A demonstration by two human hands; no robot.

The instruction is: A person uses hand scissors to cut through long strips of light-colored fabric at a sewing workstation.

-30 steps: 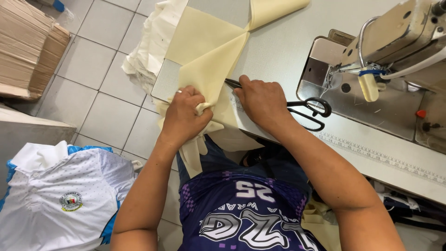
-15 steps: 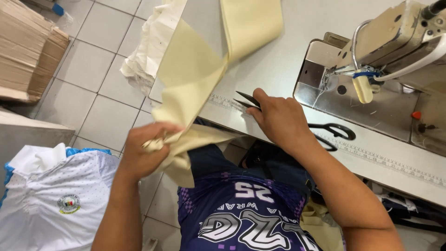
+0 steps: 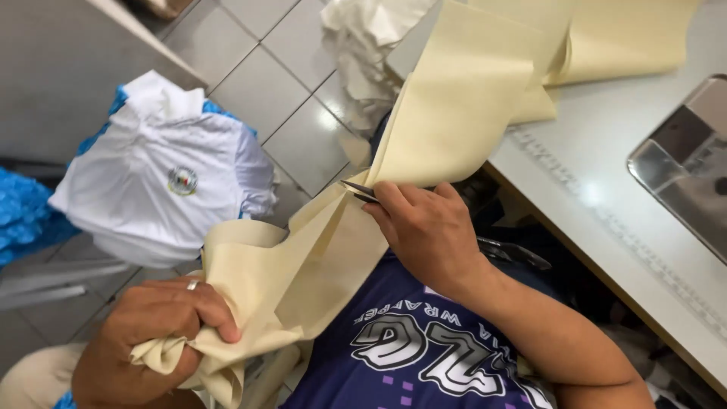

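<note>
A long strip of cream fabric (image 3: 454,113) runs from the sewing table down across my lap. My left hand (image 3: 155,333) is at the lower left, fist closed on the bunched lower end of that fabric. My right hand (image 3: 428,231) holds dark scissors (image 3: 357,191), whose blades point left into the fabric's fold at mid-frame. The strip is pulled taut between the two hands. The scissor handles are partly hidden behind my right hand.
The white sewing table (image 3: 606,197) runs along the right, with a metal plate (image 3: 685,163) set into it. A pile of white shirts (image 3: 170,178) lies on the tiled floor at left, blue cloth (image 3: 26,216) beside it. White fabric scraps (image 3: 363,45) hang off the table's edge.
My view has swung down and left. The left hand has pulled the gathered fabric down toward my lap, and the right hand with the scissors has left the table and come to the fabric's fold.
</note>
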